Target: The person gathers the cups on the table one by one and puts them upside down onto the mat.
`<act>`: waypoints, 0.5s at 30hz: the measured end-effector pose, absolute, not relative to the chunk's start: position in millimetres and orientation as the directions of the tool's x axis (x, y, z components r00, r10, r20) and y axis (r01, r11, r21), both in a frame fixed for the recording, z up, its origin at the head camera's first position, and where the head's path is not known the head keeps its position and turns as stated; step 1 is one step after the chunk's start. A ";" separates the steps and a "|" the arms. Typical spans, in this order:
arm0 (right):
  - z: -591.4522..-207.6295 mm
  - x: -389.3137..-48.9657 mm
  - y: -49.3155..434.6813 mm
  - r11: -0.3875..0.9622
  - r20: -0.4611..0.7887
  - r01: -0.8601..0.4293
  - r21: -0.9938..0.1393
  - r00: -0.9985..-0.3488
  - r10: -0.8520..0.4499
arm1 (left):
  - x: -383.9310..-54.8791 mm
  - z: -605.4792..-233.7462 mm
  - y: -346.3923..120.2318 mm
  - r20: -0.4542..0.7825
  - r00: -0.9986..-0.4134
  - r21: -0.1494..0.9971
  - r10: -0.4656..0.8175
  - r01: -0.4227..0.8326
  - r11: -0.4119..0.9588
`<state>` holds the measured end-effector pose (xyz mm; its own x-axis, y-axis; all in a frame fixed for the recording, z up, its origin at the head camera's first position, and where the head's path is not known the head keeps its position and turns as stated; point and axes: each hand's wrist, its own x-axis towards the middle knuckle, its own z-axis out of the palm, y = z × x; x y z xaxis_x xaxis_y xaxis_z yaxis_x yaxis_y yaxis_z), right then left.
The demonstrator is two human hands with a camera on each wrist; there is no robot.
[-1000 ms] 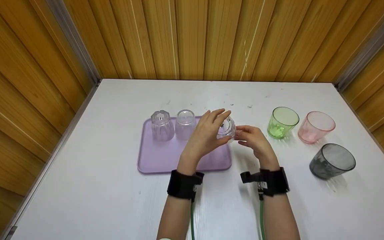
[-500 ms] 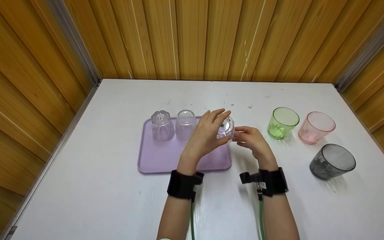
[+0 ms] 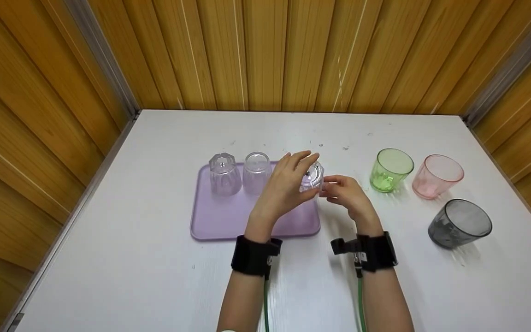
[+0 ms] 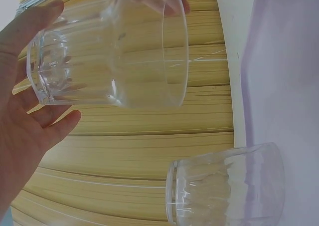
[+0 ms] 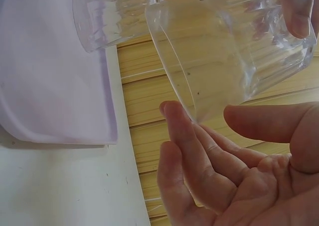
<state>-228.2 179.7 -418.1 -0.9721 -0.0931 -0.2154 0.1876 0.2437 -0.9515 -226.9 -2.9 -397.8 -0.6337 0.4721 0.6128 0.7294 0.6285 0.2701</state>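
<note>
A clear drinking glass (image 3: 313,176) is held upside down over the right end of the purple tray (image 3: 219,221). My left hand (image 3: 280,186) grips it near its base, thumb on one side and fingers on the other. In the left wrist view the glass's (image 4: 139,51) open rim faces the tray, with space between them. My right hand (image 3: 351,196) is at its right side. The right wrist view has those fingertips (image 5: 177,116) at the rim and the thumb apart from the glass. Two more clear glasses, one faceted (image 3: 225,180) and one rounder (image 3: 256,173), stand inverted on the tray.
To the right on the white table (image 3: 132,258) stand three upright tumblers: green (image 3: 387,177), pink (image 3: 433,182) and dark grey (image 3: 454,228). Wood-patterned panels (image 3: 265,55) rise behind the table and at both sides. A green cable trails from each wrist strap.
My right hand has shifted slightly left along with the glass, which has tilted a little. The left hand has stayed almost still. The other glasses have not moved.
</note>
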 end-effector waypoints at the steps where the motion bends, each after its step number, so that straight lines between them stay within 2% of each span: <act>1: -418.1 -228.1 179.6 0.246 -0.216 0.188 -0.951 -0.972 -0.094 | -226.9 -397.9 -2.9 0.616 -0.631 0.267 0.473 0.731 0.628; 15: -417.8 -227.6 176.4 0.268 -0.226 0.193 -0.944 -0.969 -0.098 | -227.3 -398.1 -2.2 0.621 -0.626 0.268 0.472 0.735 0.622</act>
